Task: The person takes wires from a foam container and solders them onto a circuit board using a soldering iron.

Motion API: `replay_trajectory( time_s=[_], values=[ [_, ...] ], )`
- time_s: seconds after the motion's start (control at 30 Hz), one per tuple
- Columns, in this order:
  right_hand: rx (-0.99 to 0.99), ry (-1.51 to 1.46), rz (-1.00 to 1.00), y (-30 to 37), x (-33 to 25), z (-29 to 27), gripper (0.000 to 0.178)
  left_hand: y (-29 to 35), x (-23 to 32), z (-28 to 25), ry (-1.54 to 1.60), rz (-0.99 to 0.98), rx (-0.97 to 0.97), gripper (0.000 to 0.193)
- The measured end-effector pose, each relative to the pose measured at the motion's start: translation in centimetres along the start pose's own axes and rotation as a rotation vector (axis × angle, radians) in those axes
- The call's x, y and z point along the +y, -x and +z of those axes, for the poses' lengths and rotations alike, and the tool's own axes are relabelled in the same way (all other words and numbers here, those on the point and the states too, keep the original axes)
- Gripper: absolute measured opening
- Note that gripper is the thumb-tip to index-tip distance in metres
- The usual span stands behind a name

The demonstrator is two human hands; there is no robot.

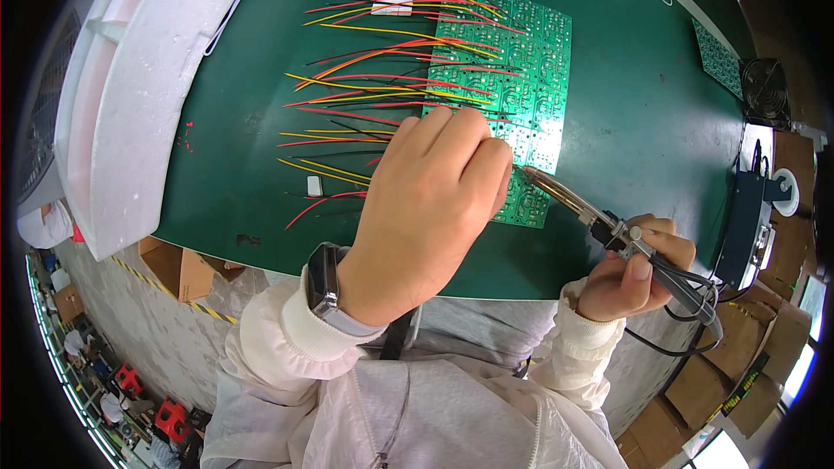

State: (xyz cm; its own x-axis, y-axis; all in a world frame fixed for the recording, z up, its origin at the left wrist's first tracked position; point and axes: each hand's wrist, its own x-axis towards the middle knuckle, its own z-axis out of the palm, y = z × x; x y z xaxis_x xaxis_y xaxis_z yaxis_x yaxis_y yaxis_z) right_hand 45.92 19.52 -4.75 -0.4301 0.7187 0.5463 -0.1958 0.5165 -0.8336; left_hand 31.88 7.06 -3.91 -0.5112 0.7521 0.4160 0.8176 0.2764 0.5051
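Note:
A green circuit board panel [547,78] lies on the table, with rows of red, yellow and black wires [347,89] reaching left from it. My left hand [434,200] is over the panel's lower left part. Its fingers are curled together and pointing down; the back of the hand hides the fingertips and whatever they pinch. A soldering iron [599,226] is in the grip of my right hand [638,274], at the panel's lower right. The iron's tip points up and left, close to the board beside my left fingers. Contact between tip and board is not clear.
A green table [634,122] bears it all. White foam [130,78] curves along the left side. Two small white blocks [393,7] lie among the wires. Far right are another circuit board [718,59], a small fan [764,87] and a dark wire-feed device [745,217]. The iron's cable [669,350] loops below.

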Motion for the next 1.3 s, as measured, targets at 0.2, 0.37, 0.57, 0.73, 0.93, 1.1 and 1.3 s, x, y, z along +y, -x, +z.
replay_trajectory(
  time_s=[0.2, 0.37, 0.57, 0.73, 0.93, 1.1, 1.3],
  values=[
    [0.024, -0.009, 0.012, 0.0, -0.3, 0.3, 0.03, 0.0, 0.0, 0.1, 0.012, 0.014, 0.022, 0.025],
    [0.009, -0.005, -0.013, 0.0, -0.2, 0.1, 0.032, 0.1, 0.1, 0.1, 0.024, 0.02, 0.023, 0.025],
    [-0.01, -0.017, 0.032, 0.2, -0.3, 0.0, 0.031, 0.1, 0.2, 0.1, -0.009, 0.039, 0.026, 0.025],
    [0.09, 0.001, 0.033, -0.1, -0.6, 0.1, 0.031, 0.1, 0.4, -0.4, -0.082, 0.035, -0.008, 0.021],
    [0.274, 0.018, 0.107, -0.5, -0.4, 0.3, 0.027, 1.0, 0.5, -0.7, -0.102, 0.07, 0.11, 0.03],
    [0.257, 0.012, 0.106, -0.6, -0.7, 0.5, 0.024, 1.9, 0.4, -3.0, -0.081, 0.065, -0.054, 0.05],
    [0.249, 0.051, 0.071, -0.9, 0.1, -0.1, 0.019, 0.7, 0.7, -2.2, -0.071, 0.05, 0.06, 0.053]
  ],
)
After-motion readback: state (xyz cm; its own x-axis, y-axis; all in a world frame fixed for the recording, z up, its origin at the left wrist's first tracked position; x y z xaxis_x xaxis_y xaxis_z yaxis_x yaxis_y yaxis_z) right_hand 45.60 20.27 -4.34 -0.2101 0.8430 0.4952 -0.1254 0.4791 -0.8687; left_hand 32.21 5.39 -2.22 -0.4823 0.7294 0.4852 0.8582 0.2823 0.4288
